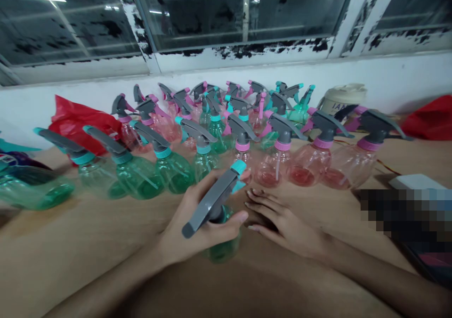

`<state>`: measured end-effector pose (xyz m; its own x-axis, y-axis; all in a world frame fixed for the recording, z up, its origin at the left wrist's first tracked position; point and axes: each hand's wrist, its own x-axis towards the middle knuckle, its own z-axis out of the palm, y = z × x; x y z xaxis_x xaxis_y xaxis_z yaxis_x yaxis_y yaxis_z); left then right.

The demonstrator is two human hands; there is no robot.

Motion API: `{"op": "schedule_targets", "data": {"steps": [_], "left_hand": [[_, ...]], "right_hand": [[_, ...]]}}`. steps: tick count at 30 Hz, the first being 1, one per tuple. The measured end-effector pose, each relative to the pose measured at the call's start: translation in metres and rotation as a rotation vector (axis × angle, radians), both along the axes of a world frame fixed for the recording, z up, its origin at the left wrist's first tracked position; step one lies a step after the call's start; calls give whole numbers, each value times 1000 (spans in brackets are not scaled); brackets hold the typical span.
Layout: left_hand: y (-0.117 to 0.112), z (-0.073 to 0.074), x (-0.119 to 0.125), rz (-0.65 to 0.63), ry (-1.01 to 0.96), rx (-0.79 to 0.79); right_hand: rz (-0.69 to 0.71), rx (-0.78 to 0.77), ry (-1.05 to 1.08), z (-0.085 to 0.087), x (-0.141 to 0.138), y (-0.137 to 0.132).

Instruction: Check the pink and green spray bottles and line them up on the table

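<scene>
A green spray bottle (224, 249) with a grey trigger head and turquoise nozzle is in my left hand (190, 226), whose fingers wrap round it just under the head. Its lower body shows below my thumb. To the right, my right hand (280, 216) lies over the table with fingers stretched toward the bottle, holding nothing. In front of both hands runs a row of spray bottles: green ones such as this green spray bottle (174, 172) on the left, pink ones such as this pink spray bottle (271, 167) on the right.
Behind the row stand several more pink and green spray bottles. A red plastic bag (76, 120) lies at the back left, another red bag (432, 120) at the far right. A cream container (344, 99) stands by the wall. A white box (420, 183) sits on the wooden table (106, 242).
</scene>
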<state>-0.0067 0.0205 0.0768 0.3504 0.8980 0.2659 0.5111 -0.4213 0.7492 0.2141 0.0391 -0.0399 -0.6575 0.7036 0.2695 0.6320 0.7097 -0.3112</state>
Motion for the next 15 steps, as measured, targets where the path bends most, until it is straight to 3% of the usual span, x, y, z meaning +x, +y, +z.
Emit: {"op": "schedule_targets", "data": {"steps": [9, 15], "left_hand": [[-15, 1, -7, 18, -60, -49], [-30, -12, -21, 170, 87, 32]], "right_hand": [[26, 63, 86, 0, -1, 1], [11, 111, 77, 3, -2, -1]]}}
